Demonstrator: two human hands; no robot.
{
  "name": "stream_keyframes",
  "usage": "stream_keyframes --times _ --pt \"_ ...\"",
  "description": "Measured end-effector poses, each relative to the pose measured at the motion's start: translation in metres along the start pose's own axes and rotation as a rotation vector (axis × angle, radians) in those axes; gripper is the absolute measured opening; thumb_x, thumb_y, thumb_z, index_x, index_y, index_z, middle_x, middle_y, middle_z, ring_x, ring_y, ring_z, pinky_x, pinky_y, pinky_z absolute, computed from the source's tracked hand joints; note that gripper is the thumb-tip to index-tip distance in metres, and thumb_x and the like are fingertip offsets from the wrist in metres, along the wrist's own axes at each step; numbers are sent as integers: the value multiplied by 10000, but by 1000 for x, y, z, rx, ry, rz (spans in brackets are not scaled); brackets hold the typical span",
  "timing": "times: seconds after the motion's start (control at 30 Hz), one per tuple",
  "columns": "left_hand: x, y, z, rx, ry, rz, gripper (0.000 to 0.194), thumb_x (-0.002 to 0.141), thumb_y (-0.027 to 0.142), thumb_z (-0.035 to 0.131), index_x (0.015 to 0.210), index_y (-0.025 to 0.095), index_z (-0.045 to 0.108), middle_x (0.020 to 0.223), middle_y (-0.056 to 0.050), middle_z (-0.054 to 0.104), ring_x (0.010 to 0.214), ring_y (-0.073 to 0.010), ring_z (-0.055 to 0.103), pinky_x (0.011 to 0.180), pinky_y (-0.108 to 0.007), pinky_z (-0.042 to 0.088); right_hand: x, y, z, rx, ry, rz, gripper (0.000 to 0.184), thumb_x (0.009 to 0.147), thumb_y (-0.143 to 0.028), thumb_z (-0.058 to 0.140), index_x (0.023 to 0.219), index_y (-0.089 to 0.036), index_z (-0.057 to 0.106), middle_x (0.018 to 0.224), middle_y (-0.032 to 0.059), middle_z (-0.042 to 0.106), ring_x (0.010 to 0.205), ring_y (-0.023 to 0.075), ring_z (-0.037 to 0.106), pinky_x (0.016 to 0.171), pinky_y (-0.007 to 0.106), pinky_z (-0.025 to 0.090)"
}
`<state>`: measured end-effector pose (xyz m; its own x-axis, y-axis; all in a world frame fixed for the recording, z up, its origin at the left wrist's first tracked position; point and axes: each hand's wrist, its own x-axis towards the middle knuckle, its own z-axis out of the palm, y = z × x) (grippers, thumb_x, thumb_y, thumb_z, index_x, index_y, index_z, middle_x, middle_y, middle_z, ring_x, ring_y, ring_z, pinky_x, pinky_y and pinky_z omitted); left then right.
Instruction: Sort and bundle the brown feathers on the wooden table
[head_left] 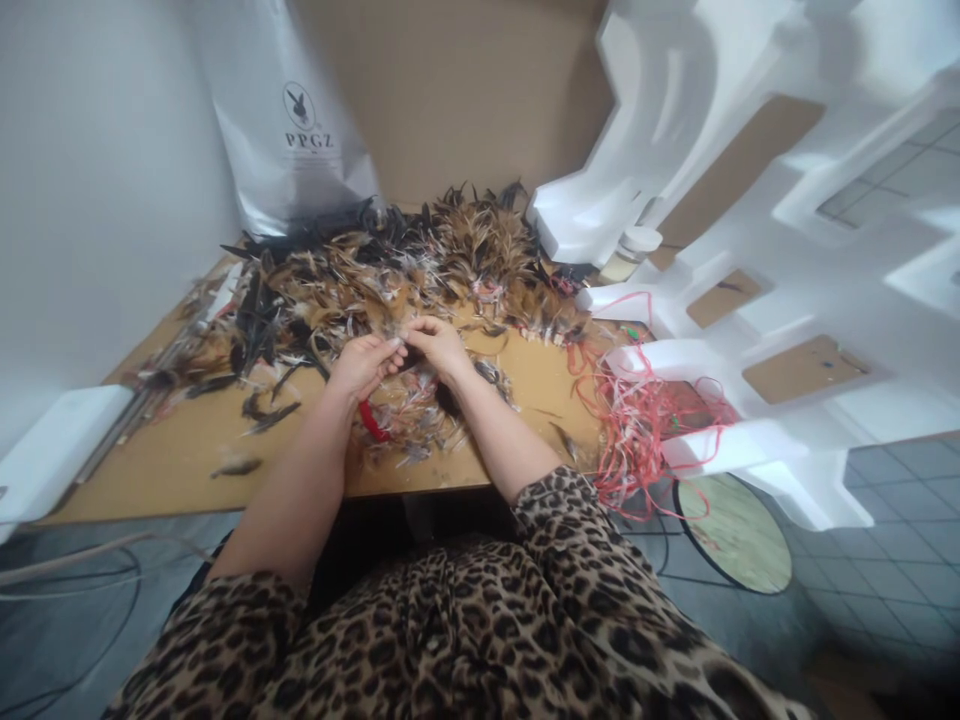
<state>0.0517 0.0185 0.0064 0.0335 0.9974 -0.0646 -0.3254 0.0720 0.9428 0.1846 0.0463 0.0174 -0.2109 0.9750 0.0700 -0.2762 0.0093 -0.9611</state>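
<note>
A big heap of brown, black and white feathers (420,262) covers the back of a low wooden board (187,450). My left hand (364,362) and my right hand (437,343) meet over the middle of the board, fingertips pinched together on a small bunch of feathers (405,352). A smaller pile of pale feathers (420,420) lies under my wrists. A red object (371,420) shows below my left wrist; I cannot make out what it is.
A tangle of red and white strings (637,410) lies at the board's right end. Large white foam packing (750,230) stands on the right, a grey printed bag (292,120) and cardboard behind. A white jar lid (640,240), a round mat (739,530) and floor cables (75,570) are nearby.
</note>
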Motion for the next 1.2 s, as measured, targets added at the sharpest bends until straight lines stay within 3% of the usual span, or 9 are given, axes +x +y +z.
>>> stream_keyframes --times 0.2,0.3,0.4,0.53,0.73,0.87,1.0,1.2 --pt "-2 1 0 112 19 15 198 622 262 724 624 86 632 513 -28 601 407 -49 503 415 -152 381 2 -3 -6 -69 -65 60 190 613 -285 693 712 -141 617 611 -40 593 561 55 501 626 203 412" --pt "1 1 -2 66 44 21 185 631 249 720 671 85 644 622 -65 658 455 -59 539 426 -154 395 3 -14 -21 -196 -142 -8 205 635 -299 674 762 -142 640 681 -18 628 615 67 534 663 210 424" --pt "4 1 -6 15 54 12 198 636 243 720 723 78 653 732 -99 692 491 -61 559 423 -145 393 1 -25 -43 -566 -248 -65 157 640 -268 660 710 -128 653 651 -12 623 598 74 518 639 206 409" --pt "5 3 -6 -28 66 17 191 653 238 708 734 72 655 744 -96 694 491 -52 555 421 -135 386 -5 -31 -64 -1000 -325 -25 106 656 -203 620 719 -140 677 644 -8 629 600 83 525 618 203 378" --pt "2 4 -5 -46 41 -3 161 670 211 695 741 72 656 731 -87 689 489 -44 549 425 -127 391 -12 -26 -54 -1212 -346 -76 178 624 -192 642 798 -165 669 729 17 642 640 121 531 620 229 357" --pt "1 4 -5 -47 29 -5 156 673 207 690 742 71 659 732 -85 687 494 -46 552 424 -126 393 -13 -21 -45 -1277 -307 -17 61 599 -117 627 650 -145 646 648 52 615 601 137 513 618 252 357" --pt "2 4 -5 -64 25 -4 140 676 206 685 729 80 659 731 -81 687 493 -43 545 427 -126 392 -11 -24 -52 -1137 -247 -66 67 653 -141 579 596 -136 616 605 25 601 581 104 493 616 231 366" --pt "2 5 -4 -77 25 -16 142 675 201 689 741 79 663 738 -88 687 504 -45 551 425 -122 380 -10 -31 -56 -477 -194 20 202 655 -328 634 701 -136 591 550 -32 559 489 59 447 507 185 351"
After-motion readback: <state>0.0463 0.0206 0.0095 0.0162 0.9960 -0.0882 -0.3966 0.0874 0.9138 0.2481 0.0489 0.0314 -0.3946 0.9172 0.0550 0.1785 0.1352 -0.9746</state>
